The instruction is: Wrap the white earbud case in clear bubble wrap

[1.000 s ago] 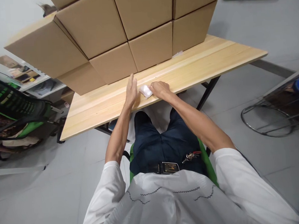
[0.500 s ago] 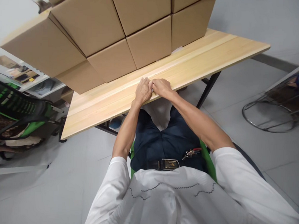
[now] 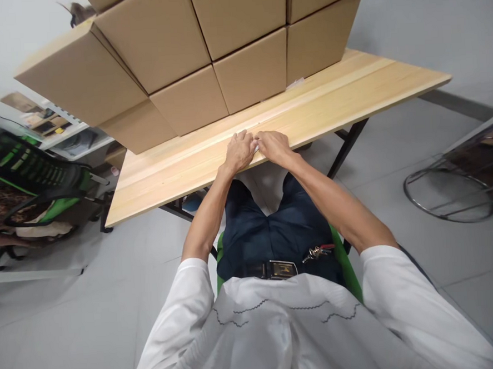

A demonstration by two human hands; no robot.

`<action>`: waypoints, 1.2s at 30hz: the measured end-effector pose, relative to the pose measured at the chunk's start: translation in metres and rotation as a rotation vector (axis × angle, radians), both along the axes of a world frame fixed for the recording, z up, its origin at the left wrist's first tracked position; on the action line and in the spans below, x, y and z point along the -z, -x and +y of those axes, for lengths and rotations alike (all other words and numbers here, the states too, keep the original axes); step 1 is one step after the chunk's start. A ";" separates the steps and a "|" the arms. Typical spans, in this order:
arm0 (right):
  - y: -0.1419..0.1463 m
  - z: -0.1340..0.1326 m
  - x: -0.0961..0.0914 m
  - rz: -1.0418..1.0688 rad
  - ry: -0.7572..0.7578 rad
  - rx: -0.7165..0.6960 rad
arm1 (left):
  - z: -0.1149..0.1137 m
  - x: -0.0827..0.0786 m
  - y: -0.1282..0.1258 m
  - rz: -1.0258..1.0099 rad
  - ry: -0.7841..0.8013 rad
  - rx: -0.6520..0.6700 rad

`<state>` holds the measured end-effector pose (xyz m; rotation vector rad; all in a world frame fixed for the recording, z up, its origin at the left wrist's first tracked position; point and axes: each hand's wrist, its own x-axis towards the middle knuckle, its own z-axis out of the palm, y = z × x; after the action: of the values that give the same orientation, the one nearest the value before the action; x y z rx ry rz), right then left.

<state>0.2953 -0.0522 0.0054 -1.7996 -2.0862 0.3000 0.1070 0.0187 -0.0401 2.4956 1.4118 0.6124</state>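
Left hand point(image 3: 238, 151) and right hand point(image 3: 274, 147) touch, palms down, arms outstretched.

White item point(image 3: 256, 145): sliver only, covered between left hand point(image 3: 239, 151) and right hand point(image 3: 274, 147); grip on it undeterminable. Cardboard boxes point(image 3: 187, 38): tops cut off by upper edge. Pale scrap point(image 3: 294, 83) at box foot: too small to identify.

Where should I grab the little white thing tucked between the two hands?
Probably pinch the white thing by its top middle, coming from above on the near side. Only that sliver shows between the left hand and right hand; it lies low on the table, and cardboard boxes wall off the far side.
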 end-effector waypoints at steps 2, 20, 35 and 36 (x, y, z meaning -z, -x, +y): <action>-0.010 0.002 0.006 0.021 -0.034 0.015 | -0.003 -0.004 -0.001 0.045 0.003 -0.009; -0.043 0.003 0.024 0.296 -0.133 0.006 | -0.008 -0.019 0.004 -0.173 -0.012 -0.071; -0.050 0.019 0.014 0.657 -0.123 0.033 | -0.041 -0.053 0.084 -0.389 0.128 -0.521; -0.050 0.021 0.013 0.642 -0.118 0.034 | -0.040 -0.053 0.085 -0.380 0.126 -0.525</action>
<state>0.3456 -0.0310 -0.0079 -1.4179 -1.5806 0.6348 0.0220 -0.0215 0.0125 1.7795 1.8700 0.9897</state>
